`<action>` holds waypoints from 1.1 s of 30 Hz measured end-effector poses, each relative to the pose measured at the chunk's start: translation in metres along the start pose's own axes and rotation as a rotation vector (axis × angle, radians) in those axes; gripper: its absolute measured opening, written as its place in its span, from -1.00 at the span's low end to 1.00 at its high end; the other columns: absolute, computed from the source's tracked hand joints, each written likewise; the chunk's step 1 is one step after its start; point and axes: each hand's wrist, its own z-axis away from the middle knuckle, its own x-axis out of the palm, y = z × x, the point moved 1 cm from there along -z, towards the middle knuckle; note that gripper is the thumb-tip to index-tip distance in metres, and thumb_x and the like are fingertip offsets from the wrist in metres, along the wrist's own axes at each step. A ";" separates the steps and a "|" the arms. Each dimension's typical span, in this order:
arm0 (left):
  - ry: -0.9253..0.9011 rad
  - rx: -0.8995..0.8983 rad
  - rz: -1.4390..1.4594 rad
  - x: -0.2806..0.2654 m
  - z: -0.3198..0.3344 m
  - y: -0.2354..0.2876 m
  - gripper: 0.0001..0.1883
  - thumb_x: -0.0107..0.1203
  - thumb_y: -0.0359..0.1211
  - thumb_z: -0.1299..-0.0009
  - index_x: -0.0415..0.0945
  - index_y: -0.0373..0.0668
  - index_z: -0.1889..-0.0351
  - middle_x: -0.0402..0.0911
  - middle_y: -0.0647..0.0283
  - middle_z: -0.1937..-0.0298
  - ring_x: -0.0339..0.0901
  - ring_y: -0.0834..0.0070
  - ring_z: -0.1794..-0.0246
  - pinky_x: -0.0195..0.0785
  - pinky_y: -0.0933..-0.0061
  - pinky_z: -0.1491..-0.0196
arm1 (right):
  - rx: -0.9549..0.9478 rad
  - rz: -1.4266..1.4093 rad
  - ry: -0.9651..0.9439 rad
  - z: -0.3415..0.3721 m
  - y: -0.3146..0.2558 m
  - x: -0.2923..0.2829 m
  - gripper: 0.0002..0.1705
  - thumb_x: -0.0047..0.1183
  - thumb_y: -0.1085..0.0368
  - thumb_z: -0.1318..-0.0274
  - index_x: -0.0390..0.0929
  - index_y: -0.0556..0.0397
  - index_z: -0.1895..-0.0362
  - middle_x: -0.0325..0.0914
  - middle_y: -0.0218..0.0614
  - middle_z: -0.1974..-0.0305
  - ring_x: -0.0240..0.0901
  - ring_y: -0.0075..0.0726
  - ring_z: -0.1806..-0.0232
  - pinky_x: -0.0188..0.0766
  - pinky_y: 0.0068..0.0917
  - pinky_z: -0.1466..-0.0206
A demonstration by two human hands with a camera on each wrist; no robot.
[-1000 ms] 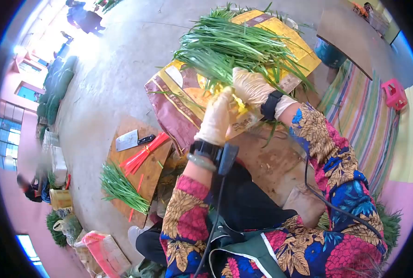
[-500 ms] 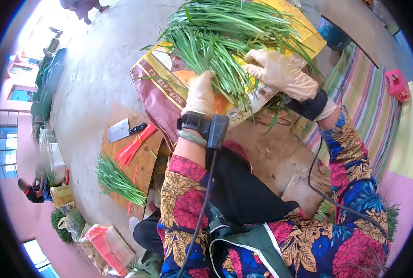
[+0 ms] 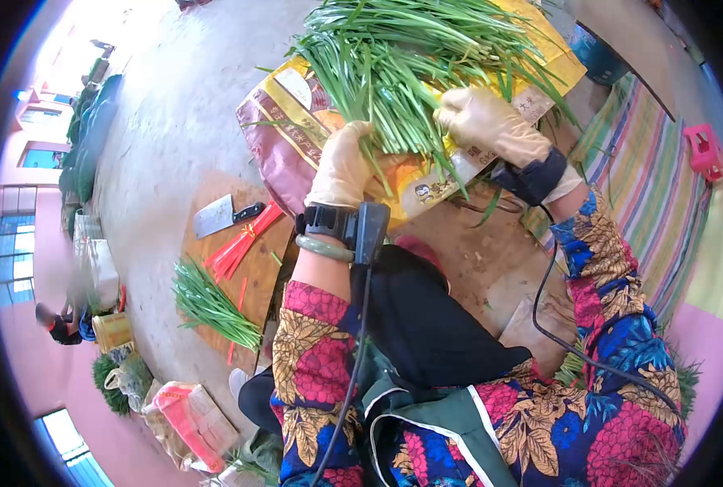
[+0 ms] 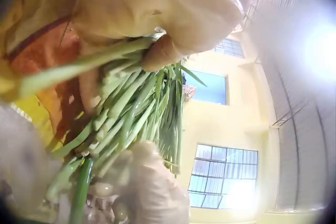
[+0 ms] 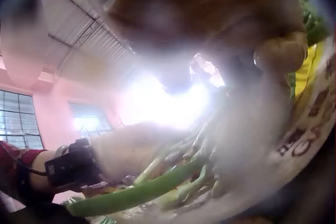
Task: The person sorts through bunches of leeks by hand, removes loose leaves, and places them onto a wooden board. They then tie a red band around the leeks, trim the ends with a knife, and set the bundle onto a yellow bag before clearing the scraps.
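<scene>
A loose bunch of long green chives (image 3: 402, 114) lies between my two gloved hands, stem ends toward me. My left hand (image 3: 341, 166) grips its left side; in the left wrist view the fingers (image 4: 163, 8) curl over the stems (image 4: 126, 103). At the right side of the bunch, my right hand (image 3: 495, 126) has its fingers bent in against the stems. One thick green stalk (image 5: 136, 195) sticks out in the right wrist view, where glare blurs the fingers. More chives (image 3: 451, 32) are heaped behind, on a yellow and maroon printed sack (image 3: 276, 154).
To the left, a wooden board (image 3: 215, 191) bears a cleaver (image 3: 215, 217), a bundle of red ties (image 3: 243, 243) and a small bunch of chives (image 3: 211, 304). A striped mat (image 3: 637, 187) and a pink stool (image 3: 704, 152) are on the right.
The hands have drawn apart from close together to opposite sides of the bunch. My right hand's fingers, spread half a second ago, are now bent in at the stems.
</scene>
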 end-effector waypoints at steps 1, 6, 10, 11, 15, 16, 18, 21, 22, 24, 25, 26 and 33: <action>0.031 0.024 -0.019 -0.003 0.000 -0.001 -0.74 -0.13 -0.40 -0.39 0.39 -0.34 0.03 0.55 0.04 0.17 0.59 0.15 0.21 0.62 0.04 0.21 | -0.003 -0.009 0.044 -0.001 -0.003 -0.005 -0.55 -0.04 -0.03 -0.20 0.53 0.17 0.33 0.55 0.03 0.44 0.52 0.09 0.37 0.42 -0.13 0.24; 0.093 0.160 -0.094 -0.010 0.002 -0.002 -0.75 -0.05 -0.38 -0.39 0.45 -0.32 0.04 0.58 0.13 0.15 0.60 0.29 0.23 0.63 0.19 0.24 | 0.105 -0.260 -0.110 0.010 -0.020 -0.014 -0.60 -0.07 0.04 -0.21 0.51 0.17 0.31 0.54 0.00 0.40 0.52 0.01 0.34 0.39 -0.20 0.22; 0.108 0.271 -0.331 -0.010 0.009 -0.005 -0.76 -0.01 -0.51 -0.35 0.45 -0.27 0.02 0.59 0.13 0.13 0.59 0.22 0.20 0.58 0.06 0.18 | 0.257 -0.333 -0.261 0.014 -0.038 -0.015 -0.57 0.01 0.04 -0.10 0.50 0.24 0.31 0.52 0.10 0.44 0.52 0.12 0.33 0.41 -0.18 0.24; 0.068 0.261 -0.343 -0.013 0.007 -0.007 -0.75 -0.02 -0.53 -0.34 0.46 -0.28 0.03 0.59 0.13 0.13 0.59 0.22 0.20 0.58 0.08 0.19 | 0.185 -0.251 -0.232 0.014 -0.036 -0.010 -0.57 0.00 0.05 -0.11 0.49 0.25 0.32 0.52 0.08 0.45 0.53 0.09 0.36 0.42 -0.19 0.27; 0.066 0.210 -0.277 -0.014 0.013 -0.006 -0.74 -0.09 -0.62 -0.28 0.42 -0.34 0.07 0.53 0.08 0.17 0.59 0.16 0.21 0.60 0.10 0.20 | 0.116 -0.166 -0.225 0.009 -0.023 0.004 -0.65 -0.10 0.13 -0.21 0.43 0.24 0.26 0.56 -0.09 0.48 0.53 -0.24 0.56 0.45 -0.28 0.42; 0.108 0.213 -0.265 -0.014 0.017 -0.004 -0.75 -0.10 -0.62 -0.28 0.41 -0.35 0.08 0.52 0.08 0.18 0.58 0.15 0.21 0.60 0.09 0.20 | 0.181 -0.278 -0.219 0.008 -0.019 0.000 -0.66 -0.12 0.15 -0.23 0.41 0.23 0.24 0.56 -0.12 0.48 0.52 -0.29 0.59 0.45 -0.31 0.44; 0.101 0.231 -0.227 -0.019 0.023 -0.003 -0.78 -0.09 -0.62 -0.29 0.36 -0.38 0.10 0.47 0.06 0.19 0.57 0.14 0.26 0.61 0.09 0.21 | 0.244 -0.412 -0.174 0.007 -0.013 -0.009 -0.69 -0.15 0.18 -0.24 0.37 0.22 0.17 0.56 -0.16 0.50 0.47 -0.37 0.66 0.42 -0.39 0.53; 0.124 0.213 -0.293 -0.017 0.033 -0.001 -0.79 -0.06 -0.59 -0.32 0.35 -0.40 0.08 0.47 0.06 0.19 0.57 0.18 0.27 0.61 0.12 0.22 | 0.245 -0.814 -0.198 0.008 -0.003 -0.022 -0.74 -0.08 0.17 -0.25 0.44 0.13 0.30 0.51 -0.34 0.55 0.26 -0.54 0.75 0.20 -0.53 0.66; 0.104 0.200 -0.388 -0.020 0.038 0.001 -0.80 -0.05 -0.58 -0.34 0.35 -0.40 0.08 0.51 0.04 0.20 0.59 0.26 0.32 0.61 0.21 0.22 | 0.265 -0.867 -0.230 0.007 -0.001 -0.019 -0.74 -0.05 0.15 -0.24 0.45 0.11 0.30 0.50 -0.35 0.56 0.25 -0.55 0.74 0.19 -0.54 0.66; 0.046 0.206 -0.489 -0.022 0.043 0.006 -0.81 -0.05 -0.57 -0.34 0.36 -0.40 0.09 0.56 0.04 0.23 0.60 0.31 0.36 0.60 0.31 0.23 | 0.305 -0.972 -0.295 0.007 -0.003 -0.017 -0.74 0.01 0.13 -0.22 0.47 0.09 0.32 0.48 -0.39 0.57 0.23 -0.59 0.73 0.16 -0.57 0.65; 0.017 0.210 -0.539 -0.022 0.046 0.009 -0.81 -0.05 -0.57 -0.35 0.36 -0.40 0.09 0.59 0.04 0.24 0.60 0.33 0.38 0.60 0.36 0.23 | 0.281 -0.832 -0.285 0.008 -0.006 -0.017 -0.73 0.03 0.12 -0.22 0.47 0.09 0.31 0.48 -0.39 0.56 0.25 -0.59 0.71 0.19 -0.57 0.63; 0.048 0.161 -0.558 -0.023 0.050 0.014 -0.79 -0.07 -0.56 -0.35 0.38 -0.44 0.08 0.63 -0.01 0.27 0.62 0.35 0.40 0.58 0.46 0.27 | 0.255 -0.692 -0.274 0.011 -0.012 -0.017 -0.71 0.05 0.11 -0.21 0.47 0.10 0.29 0.48 -0.39 0.56 0.27 -0.58 0.69 0.21 -0.56 0.61; 0.092 0.250 -0.377 -0.038 0.049 0.035 -0.76 -0.15 -0.55 -0.31 0.40 -0.49 0.11 0.62 -0.10 0.23 0.65 0.27 0.36 0.57 0.46 0.34 | -0.070 0.447 0.223 0.026 -0.045 -0.029 -0.52 0.05 -0.08 -0.13 0.48 0.13 0.22 0.57 -0.04 0.27 0.56 0.09 0.24 0.47 -0.06 0.24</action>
